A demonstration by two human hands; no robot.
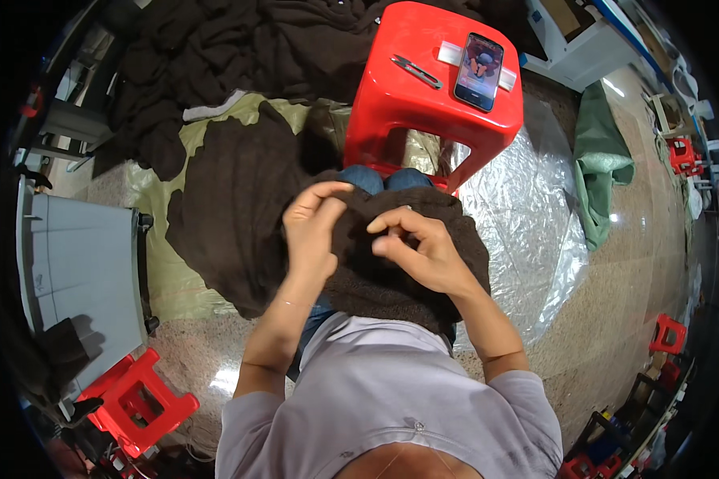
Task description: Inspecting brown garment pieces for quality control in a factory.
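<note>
Dark brown fleecy fabric (240, 199) lies across my lap and spreads down to the left. Above it, my left hand (311, 231) is closed, thumb and forefinger brought close together. Facing it from the right, my right hand (419, 247) is curled in a pinch. Anything between the fingertips of either hand is too fine to make out. Just beyond my knees stands a red plastic stool (391, 104). A pair of thread snips (417, 72) rests on its seat, beside a phone (479, 72) with a lit screen propped on a small whitish piece.
More brown fabric (240, 48) is heaped at the far left. Plastic sheeting (519, 215) covers the floor around the stool. A grey wheeled bin (88, 263) and an overturned red stool (140, 403) stand at left. Green cloth (603, 168) lies at right.
</note>
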